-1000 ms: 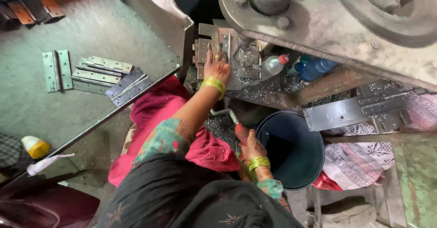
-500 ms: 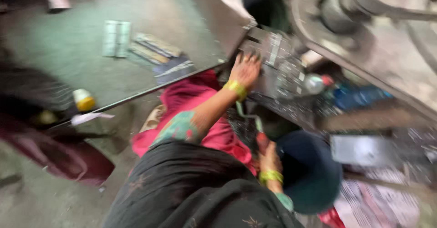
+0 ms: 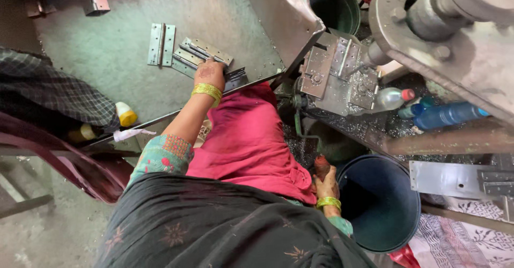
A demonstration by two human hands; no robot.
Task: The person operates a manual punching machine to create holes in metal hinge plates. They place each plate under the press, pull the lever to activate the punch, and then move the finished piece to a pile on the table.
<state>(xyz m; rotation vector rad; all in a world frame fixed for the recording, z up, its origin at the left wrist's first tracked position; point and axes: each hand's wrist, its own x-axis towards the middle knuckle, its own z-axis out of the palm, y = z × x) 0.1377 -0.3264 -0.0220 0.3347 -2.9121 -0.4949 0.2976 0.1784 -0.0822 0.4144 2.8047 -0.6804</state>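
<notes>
My left hand (image 3: 209, 73) reaches out over the green floor and rests on a pile of grey metal hinges (image 3: 206, 55); its fingers are bent onto the plates. My right hand (image 3: 323, 174) is low beside my knee, closed around the brown grip of a bent metal lever (image 3: 301, 126) that runs up to the press. The press die block (image 3: 337, 74) sits ahead with metal plates bolted on. A pink cloth (image 3: 247, 139) covers my lap.
A dark blue bucket (image 3: 380, 201) stands right of my right hand, another dark bin (image 3: 332, 3) at the top. Plastic bottles (image 3: 423, 112) lie on the machine's ledge. A yellow-capped bottle (image 3: 126, 115) lies left; more hinges (image 3: 161, 44) on the floor.
My left hand has left the press die and swung left to the hinge pile on the floor. My right hand stays on the lever handle. My head has turned left.
</notes>
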